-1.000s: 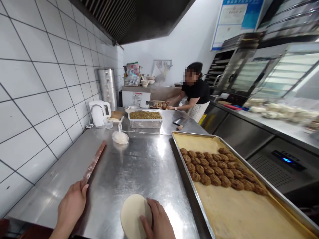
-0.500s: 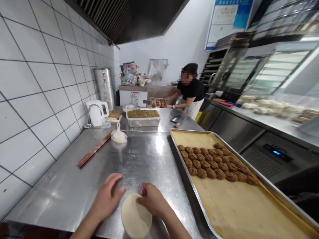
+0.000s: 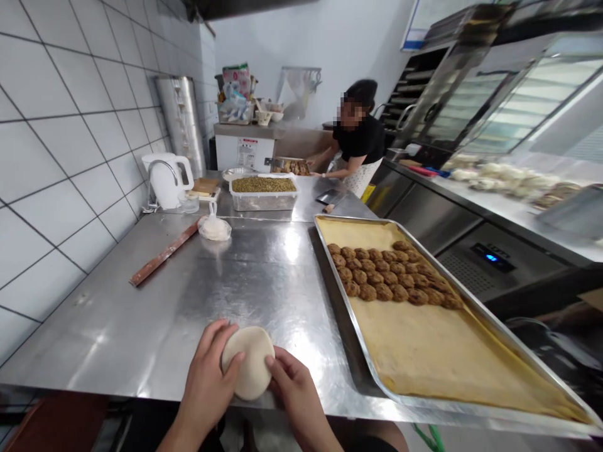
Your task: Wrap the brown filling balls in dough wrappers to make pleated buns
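A pale round disc of dough [image 3: 249,360] lies at the near edge of the steel table [image 3: 198,301]. My left hand [image 3: 207,376] grips its left side, thumb on top and fingers curled round the rim. My right hand [image 3: 294,392] pinches its right edge. To the right lies a large baking tray [image 3: 447,351] lined with yellow paper, with several brown balls [image 3: 391,276] in rows at its far end. A wooden rolling pin [image 3: 162,254] rests on the table at the far left.
A tied plastic bag [image 3: 214,228], a white kettle [image 3: 166,180] and a tub of green filling [image 3: 264,191] stand further back. A person in a black top [image 3: 355,150] works at the far counter. A tiled wall runs along the left; steel counters and ovens along the right.
My left hand let go of the rolling pin, which now lies on the table, and came to the dough. Both hands now hold the dough disc.
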The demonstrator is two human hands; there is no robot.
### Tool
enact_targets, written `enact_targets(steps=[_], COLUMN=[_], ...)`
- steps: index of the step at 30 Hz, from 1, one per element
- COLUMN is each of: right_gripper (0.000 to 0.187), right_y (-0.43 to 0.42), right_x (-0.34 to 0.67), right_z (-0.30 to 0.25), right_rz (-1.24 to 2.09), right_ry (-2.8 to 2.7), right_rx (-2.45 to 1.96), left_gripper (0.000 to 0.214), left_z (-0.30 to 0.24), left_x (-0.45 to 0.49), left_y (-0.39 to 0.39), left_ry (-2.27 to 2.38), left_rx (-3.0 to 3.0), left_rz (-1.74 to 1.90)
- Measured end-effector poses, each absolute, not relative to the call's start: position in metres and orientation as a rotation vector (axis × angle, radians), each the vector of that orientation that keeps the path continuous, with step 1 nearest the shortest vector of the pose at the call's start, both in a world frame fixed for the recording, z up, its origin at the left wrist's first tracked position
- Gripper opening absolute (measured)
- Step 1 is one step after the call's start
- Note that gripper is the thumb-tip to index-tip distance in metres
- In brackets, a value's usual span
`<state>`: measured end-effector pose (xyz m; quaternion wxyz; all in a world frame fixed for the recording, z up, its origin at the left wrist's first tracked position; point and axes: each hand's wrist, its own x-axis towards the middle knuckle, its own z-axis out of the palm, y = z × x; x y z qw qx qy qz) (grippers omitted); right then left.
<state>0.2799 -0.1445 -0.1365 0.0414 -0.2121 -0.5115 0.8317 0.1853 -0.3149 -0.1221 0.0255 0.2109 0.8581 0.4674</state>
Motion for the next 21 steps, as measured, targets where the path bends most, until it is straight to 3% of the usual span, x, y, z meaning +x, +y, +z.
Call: enact_targets(steps=[4, 9, 16, 21], right_gripper=[0.039, 0.036, 0.037, 0.041], right_y=[-0.153, -0.156, -0.162, -0.161], right_x=[0.289, 0.291, 0.276, 0.263], right_z=[-0.136, -0.126, -0.137, -0.137], right_rz=[2.591, 2.507, 2.458, 2.255], right_ry=[-1.498, -1.646, -1.668, -1.663], right_rx=[-0.606, -0.58, -0.617, -0.738], left_gripper=[0.025, 0.036, 0.03, 0.044], left_z=[-0.124, -0.129, -0.12, -0.125], left_x=[0.222, 0.238, 0.219, 0.201], left_y=[-0.315, -0.314, -0.32, -0.345], left_ry=[2.563, 2.613, 2.504, 2.522], left_rx=[0.773, 0.824, 0.83, 0.2], left_rz=[1.405, 1.448, 1.375, 1.737])
